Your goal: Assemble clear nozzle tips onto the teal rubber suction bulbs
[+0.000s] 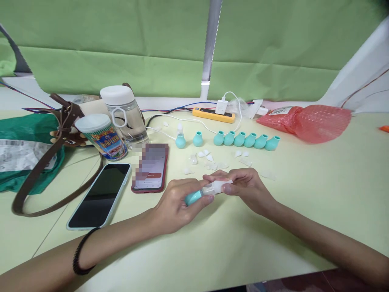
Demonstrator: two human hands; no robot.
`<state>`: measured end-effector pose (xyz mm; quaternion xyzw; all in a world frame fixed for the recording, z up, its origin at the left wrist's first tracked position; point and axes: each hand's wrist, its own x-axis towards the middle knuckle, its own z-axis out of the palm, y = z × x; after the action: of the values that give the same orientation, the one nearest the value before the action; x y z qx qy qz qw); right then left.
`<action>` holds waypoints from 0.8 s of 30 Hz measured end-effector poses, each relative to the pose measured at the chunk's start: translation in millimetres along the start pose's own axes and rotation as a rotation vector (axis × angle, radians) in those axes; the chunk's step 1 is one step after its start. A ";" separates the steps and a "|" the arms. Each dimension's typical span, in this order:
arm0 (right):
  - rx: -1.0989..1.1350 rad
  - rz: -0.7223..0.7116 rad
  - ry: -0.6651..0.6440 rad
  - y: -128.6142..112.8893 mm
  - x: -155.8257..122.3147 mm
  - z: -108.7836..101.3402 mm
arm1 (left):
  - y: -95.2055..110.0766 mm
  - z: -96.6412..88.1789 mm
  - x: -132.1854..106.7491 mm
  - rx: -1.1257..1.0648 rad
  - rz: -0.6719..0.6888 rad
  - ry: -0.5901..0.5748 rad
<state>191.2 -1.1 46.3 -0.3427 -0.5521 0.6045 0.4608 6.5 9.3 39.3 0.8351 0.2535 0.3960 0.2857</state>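
My left hand [179, 202] is closed around a small teal rubber bulb [193, 198], its mouth turned to the right. A translucent white plastic tip [221, 186] joins or meets the bulb's mouth; how far it sits inside I cannot tell. My right hand [247, 187] pinches the far end of that tip between thumb and fingers. Beyond my hands, several matching teal bulbs [240, 139] stand in a row, a single bulb [198, 139] stands apart, and another bulb [180, 140] carries a clear tip. Loose white plastic tips [210, 158] lie scattered between the row and my hands.
At left are two phones [100, 196] [152, 168], a noodle cup [103, 138], a water bottle [129, 117], a brown strap [36, 182] and a green bag [27, 150]. A yellow power strip [213, 115] with a charger and red bubble wrap [322, 123] lie at the back.
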 end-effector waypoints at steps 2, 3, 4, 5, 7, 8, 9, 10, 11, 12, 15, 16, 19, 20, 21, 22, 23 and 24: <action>-0.013 -0.011 0.004 -1.2 -0.8 1.2 | -0.5 -0.2 -0.4 0.025 0.038 0.007; -0.017 -0.026 0.012 -1.5 -1.1 1.9 | -0.5 -0.1 -0.3 0.029 0.047 0.005; -0.019 -0.048 0.022 -1.5 -1.4 2.6 | -0.3 0.1 0.0 0.031 0.049 -0.001; -0.020 -0.077 0.031 -1.2 -1.8 3.2 | 0.0 0.3 0.7 0.030 0.043 -0.013; -0.038 -0.141 0.035 0.0 -2.7 4.1 | 0.1 0.3 3.6 0.027 -0.004 -0.064; -0.059 -0.178 0.037 1.0 -3.0 4.2 | -0.7 -0.2 5.9 0.029 -0.037 -0.089; -0.083 -0.222 0.050 2.4 -3.0 3.8 | -2.7 -1.4 8.8 0.036 -0.068 -0.106; -0.112 -0.263 0.072 4.0 -2.6 2.7 | -5.9 -3.3 12.0 0.052 -0.093 -0.111; -0.144 -0.300 0.105 6.0 -1.5 0.9 | -10.7 -6.1 15.7 0.075 -0.105 -0.085; -0.184 -0.333 0.145 8.2 0.2 -1.7 | -17.0 -9.8 19.5 0.112 -0.101 -0.044; -0.372 -0.387 0.268 15.2 9.4 -13.6 | -40.6 -24.6 30.3 0.243 -0.137 0.156; -0.454 -0.390 0.304 17.1 13.1 -18.1 | -48.2 -30.0 33.2 0.276 -0.166 0.184; -0.680 -0.359 0.377 20.7 22.7 -29.4 | -64.9 -43.5 39.0 0.343 -0.232 0.188; -0.740 -0.343 0.385 21.4 25.0 -31.9 | -68.0 -46.5 40.0 0.382 -0.245 0.169; -0.792 -0.333 0.388 22.0 26.7 -33.7 | -70.1 -48.7 40.6 0.434 -0.253 0.145; -0.839 -0.329 0.389 22.6 28.0 -35.0 | -71.5 -50.2 40.9 0.490 -0.257 0.118; -0.881 -0.322 0.383 23.4 29.1 -36.1 | -72.3 -51.0 41.1 0.543 -0.261 0.092; -0.917 -0.314 0.371 24.3 29.9 -37.2 | -72.6 -51.4 41.2 0.587 -0.264 0.069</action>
<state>211.0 40.8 19.4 -0.5237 -0.7141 0.1533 0.4386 -26.3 101.7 38.2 0.8279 0.4725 0.2934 0.0726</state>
